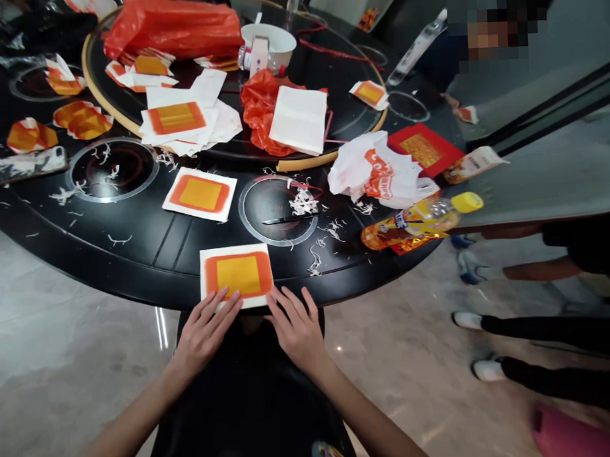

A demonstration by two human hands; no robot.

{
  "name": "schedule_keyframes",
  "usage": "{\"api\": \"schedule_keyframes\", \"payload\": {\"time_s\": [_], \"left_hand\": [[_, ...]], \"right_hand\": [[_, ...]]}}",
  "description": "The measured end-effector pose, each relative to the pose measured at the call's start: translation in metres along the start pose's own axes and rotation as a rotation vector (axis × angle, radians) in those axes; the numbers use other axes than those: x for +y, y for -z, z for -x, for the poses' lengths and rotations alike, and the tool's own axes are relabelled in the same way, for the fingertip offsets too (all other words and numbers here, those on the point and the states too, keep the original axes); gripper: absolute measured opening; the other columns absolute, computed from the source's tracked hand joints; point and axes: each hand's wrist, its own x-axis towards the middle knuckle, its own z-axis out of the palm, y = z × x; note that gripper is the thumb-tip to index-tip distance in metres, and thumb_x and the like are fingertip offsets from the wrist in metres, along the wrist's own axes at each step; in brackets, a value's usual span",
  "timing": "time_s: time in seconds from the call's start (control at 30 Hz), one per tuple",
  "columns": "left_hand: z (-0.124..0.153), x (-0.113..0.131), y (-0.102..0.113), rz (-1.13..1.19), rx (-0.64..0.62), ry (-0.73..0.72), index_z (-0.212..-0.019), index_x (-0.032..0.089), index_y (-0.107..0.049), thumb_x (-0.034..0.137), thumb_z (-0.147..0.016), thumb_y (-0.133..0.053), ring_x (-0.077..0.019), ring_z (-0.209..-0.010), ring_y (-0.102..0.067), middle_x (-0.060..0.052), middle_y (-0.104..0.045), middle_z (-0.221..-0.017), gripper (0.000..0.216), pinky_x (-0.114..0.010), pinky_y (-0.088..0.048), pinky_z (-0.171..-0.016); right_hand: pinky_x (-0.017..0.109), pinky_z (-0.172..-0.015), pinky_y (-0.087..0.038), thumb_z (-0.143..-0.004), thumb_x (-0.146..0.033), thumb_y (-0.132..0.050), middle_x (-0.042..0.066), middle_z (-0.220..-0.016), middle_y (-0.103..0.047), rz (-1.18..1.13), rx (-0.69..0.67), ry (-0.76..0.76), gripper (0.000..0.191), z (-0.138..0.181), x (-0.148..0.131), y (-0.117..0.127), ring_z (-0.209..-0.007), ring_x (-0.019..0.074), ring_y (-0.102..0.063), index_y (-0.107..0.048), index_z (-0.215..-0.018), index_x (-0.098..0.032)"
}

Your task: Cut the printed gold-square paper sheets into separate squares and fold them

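A white sheet of joss paper (238, 273) with an orange square and a gold middle lies flat at the near table edge. My left hand (207, 330) rests on its lower left part, fingers stretched out. Beside its lower right corner lies my right hand (297, 324), fingers spread, the fingertips at or just off the paper's edge. Neither hand grips anything. A second such sheet (200, 194) lies farther up the table. Between the heater rings, a thin black tool (291, 219) lies among white paper shreds (304, 200).
On the raised turntable (126, 121) sit a paper stack (178, 118), a red plastic bag (172, 26) and a white bowl (281, 43). Folded gold papers (84, 120) and a phone (25, 165) are left; a white bag (383, 169) and drink bottle (415, 221) right. People stand nearby.
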Motion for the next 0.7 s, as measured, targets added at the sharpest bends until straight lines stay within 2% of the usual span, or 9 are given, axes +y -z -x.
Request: {"api": "schedule_keyframes", "payload": {"time_s": [0.07, 0.2, 0.27, 0.33, 0.4, 0.47, 0.53, 0.6, 0.7], "left_hand": [[0.002, 0.000, 0.003, 0.055, 0.037, -0.036, -0.166, 0.019, -0.045, 0.005, -0.107, -0.052, -0.0307, -0.153, -0.054, -0.010, -0.067, -0.152, 0.061, -0.050, -0.050, -0.124], [-0.003, 0.005, 0.024, 0.149, 0.100, -0.023, -0.157, 0.020, -0.057, 0.004, -0.106, -0.054, -0.0278, -0.134, -0.071, -0.009, -0.077, -0.138, 0.054, -0.044, -0.060, -0.110], [-0.015, 0.007, 0.046, 0.200, 0.150, 0.014, -0.148, 0.021, -0.065, 0.002, -0.103, -0.058, -0.0227, -0.114, -0.080, -0.007, -0.082, -0.124, 0.049, -0.037, -0.063, -0.100], [-0.033, 0.006, 0.073, 0.280, 0.154, 0.063, -0.136, 0.024, -0.071, 0.002, -0.101, -0.061, -0.0195, -0.098, -0.081, -0.003, -0.084, -0.110, 0.043, -0.033, -0.063, -0.088], [-0.054, 0.000, 0.097, 0.330, 0.127, 0.147, -0.125, 0.027, -0.075, 0.005, -0.103, -0.057, -0.0174, -0.088, -0.079, -0.001, -0.084, -0.105, 0.036, -0.031, -0.060, -0.080], [-0.076, -0.014, 0.109, 0.348, 0.050, 0.298, -0.115, 0.027, -0.078, 0.013, -0.106, -0.055, -0.0171, -0.087, -0.078, 0.000, -0.083, -0.104, 0.028, -0.030, -0.059, -0.082], [-0.093, -0.036, 0.104, 0.384, -0.058, 0.484, -0.105, 0.027, -0.080, 0.024, -0.107, -0.055, -0.0188, -0.089, -0.077, 0.001, -0.083, -0.102, 0.025, -0.029, -0.058, -0.085], [-0.106, -0.063, 0.087, 0.448, -0.200, 0.621, -0.096, 0.027, -0.080, 0.033, -0.104, -0.058, -0.0210, -0.087, -0.076, 0.001, -0.082, -0.096, 0.025, -0.029, -0.057, -0.081], [-0.114, -0.098, 0.054, 0.500, -0.316, 0.657, -0.091, 0.024, -0.078, 0.037, -0.099, -0.059, -0.0242, -0.091, -0.074, -0.003, -0.081, -0.096, 0.025, -0.033, -0.055, -0.084]], "right_hand": [[0.050, -0.121, -0.051, -0.101, -0.008, -0.064, 0.009, -0.122, -0.082, -0.036, 0.113, 0.038, 0.033, -0.002, -0.002, -0.002, -0.126, 0.0263, -0.073, -0.074, -0.130, -0.019], [0.041, -0.105, -0.060, -0.100, -0.002, -0.054, 0.006, -0.096, -0.081, -0.234, 0.177, 0.181, 0.028, -0.014, -0.006, 0.006, -0.099, 0.0203, -0.076, -0.077, -0.104, -0.019], [0.035, -0.086, -0.061, -0.103, -0.005, -0.051, 0.004, -0.086, -0.077, -0.376, 0.168, 0.149, 0.028, -0.026, -0.012, 0.019, -0.081, 0.0174, -0.071, -0.075, -0.101, -0.020], [0.032, -0.071, -0.054, -0.105, -0.008, -0.047, 0.002, -0.078, -0.073, -0.507, 0.141, 0.051, 0.029, -0.044, -0.016, 0.037, -0.069, 0.0163, -0.064, -0.072, -0.099, -0.022], [0.033, -0.070, -0.049, -0.107, -0.011, -0.042, 0.002, -0.077, -0.071, -0.576, 0.077, -0.029, 0.031, -0.070, -0.012, 0.053, -0.068, 0.0171, -0.062, -0.070, -0.099, -0.022], [0.035, -0.081, -0.050, -0.109, -0.014, -0.042, 0.003, -0.086, -0.073, -0.594, 0.003, -0.047, 0.030, -0.103, 0.008, 0.058, -0.079, 0.0189, -0.065, -0.069, -0.101, -0.023], [0.038, -0.095, -0.049, -0.110, -0.018, -0.046, 0.005, -0.102, -0.076, -0.564, -0.012, -0.127, 0.025, -0.136, 0.047, 0.050, -0.098, 0.0222, -0.067, -0.070, -0.109, -0.024], [0.045, -0.108, -0.044, -0.104, -0.022, -0.059, 0.010, -0.129, -0.072, -0.496, -0.076, -0.212, 0.017, -0.162, 0.096, 0.032, -0.123, 0.0281, -0.062, -0.069, -0.118, -0.024], [0.053, -0.114, -0.035, -0.096, -0.020, -0.070, 0.010, -0.135, -0.069, -0.356, -0.241, -0.332, 0.022, -0.175, 0.155, 0.002, -0.132, 0.0340, -0.055, -0.070, -0.117, -0.025]]}}
